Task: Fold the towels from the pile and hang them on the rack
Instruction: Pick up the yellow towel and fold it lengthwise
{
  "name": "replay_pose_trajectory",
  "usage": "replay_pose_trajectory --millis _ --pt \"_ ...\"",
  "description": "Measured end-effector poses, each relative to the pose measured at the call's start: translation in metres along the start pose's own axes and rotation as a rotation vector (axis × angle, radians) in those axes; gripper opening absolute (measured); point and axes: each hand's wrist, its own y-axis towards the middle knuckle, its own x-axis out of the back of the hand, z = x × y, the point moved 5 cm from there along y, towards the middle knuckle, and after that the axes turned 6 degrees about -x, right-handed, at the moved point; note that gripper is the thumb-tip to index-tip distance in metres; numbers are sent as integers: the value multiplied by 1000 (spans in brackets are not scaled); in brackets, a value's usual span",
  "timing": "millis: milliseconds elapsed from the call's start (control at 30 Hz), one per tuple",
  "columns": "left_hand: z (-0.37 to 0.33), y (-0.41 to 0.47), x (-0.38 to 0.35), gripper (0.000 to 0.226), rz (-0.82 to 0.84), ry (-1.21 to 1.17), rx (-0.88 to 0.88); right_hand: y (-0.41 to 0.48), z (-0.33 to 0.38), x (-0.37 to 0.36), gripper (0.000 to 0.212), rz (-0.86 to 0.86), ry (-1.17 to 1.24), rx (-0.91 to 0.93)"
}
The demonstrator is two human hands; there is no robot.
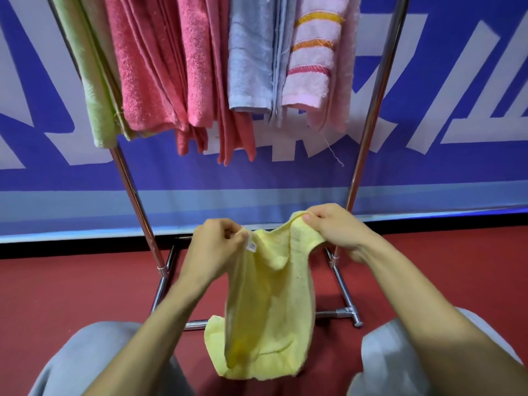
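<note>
A small yellow towel hangs in the air in front of me, between my knees. My left hand pinches its top left corner, where a small white label shows. My right hand pinches the top right corner a little higher. The towel droops loosely below both hands, its bottom edge curled. Behind it stands the chrome rack, hung with a green towel, coral pink towels, a blue-grey towel and a pale pink striped towel. The pile is out of view.
The rack's chrome base bars lie on the red floor just beyond the yellow towel. A blue and white banner runs behind the rack. My grey-trousered knees sit at bottom left and right.
</note>
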Motion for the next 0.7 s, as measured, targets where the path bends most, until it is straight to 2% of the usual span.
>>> replay_pose_trajectory --millis 100,300,433,700 --pt "-2 -2 -15 15 14 -186 67 0 3 -20 27 28 69 7" --pt "3 -3 -19 16 31 -496 160 1 5 -32 17 -1 288 -15" --pt "0 -9 -26 16 69 -719 269 -5 11 -34 13 -103 55 44" --pt "-3 -14 -30 12 78 -937 450 -20 28 -44 7 -52 -128 244"
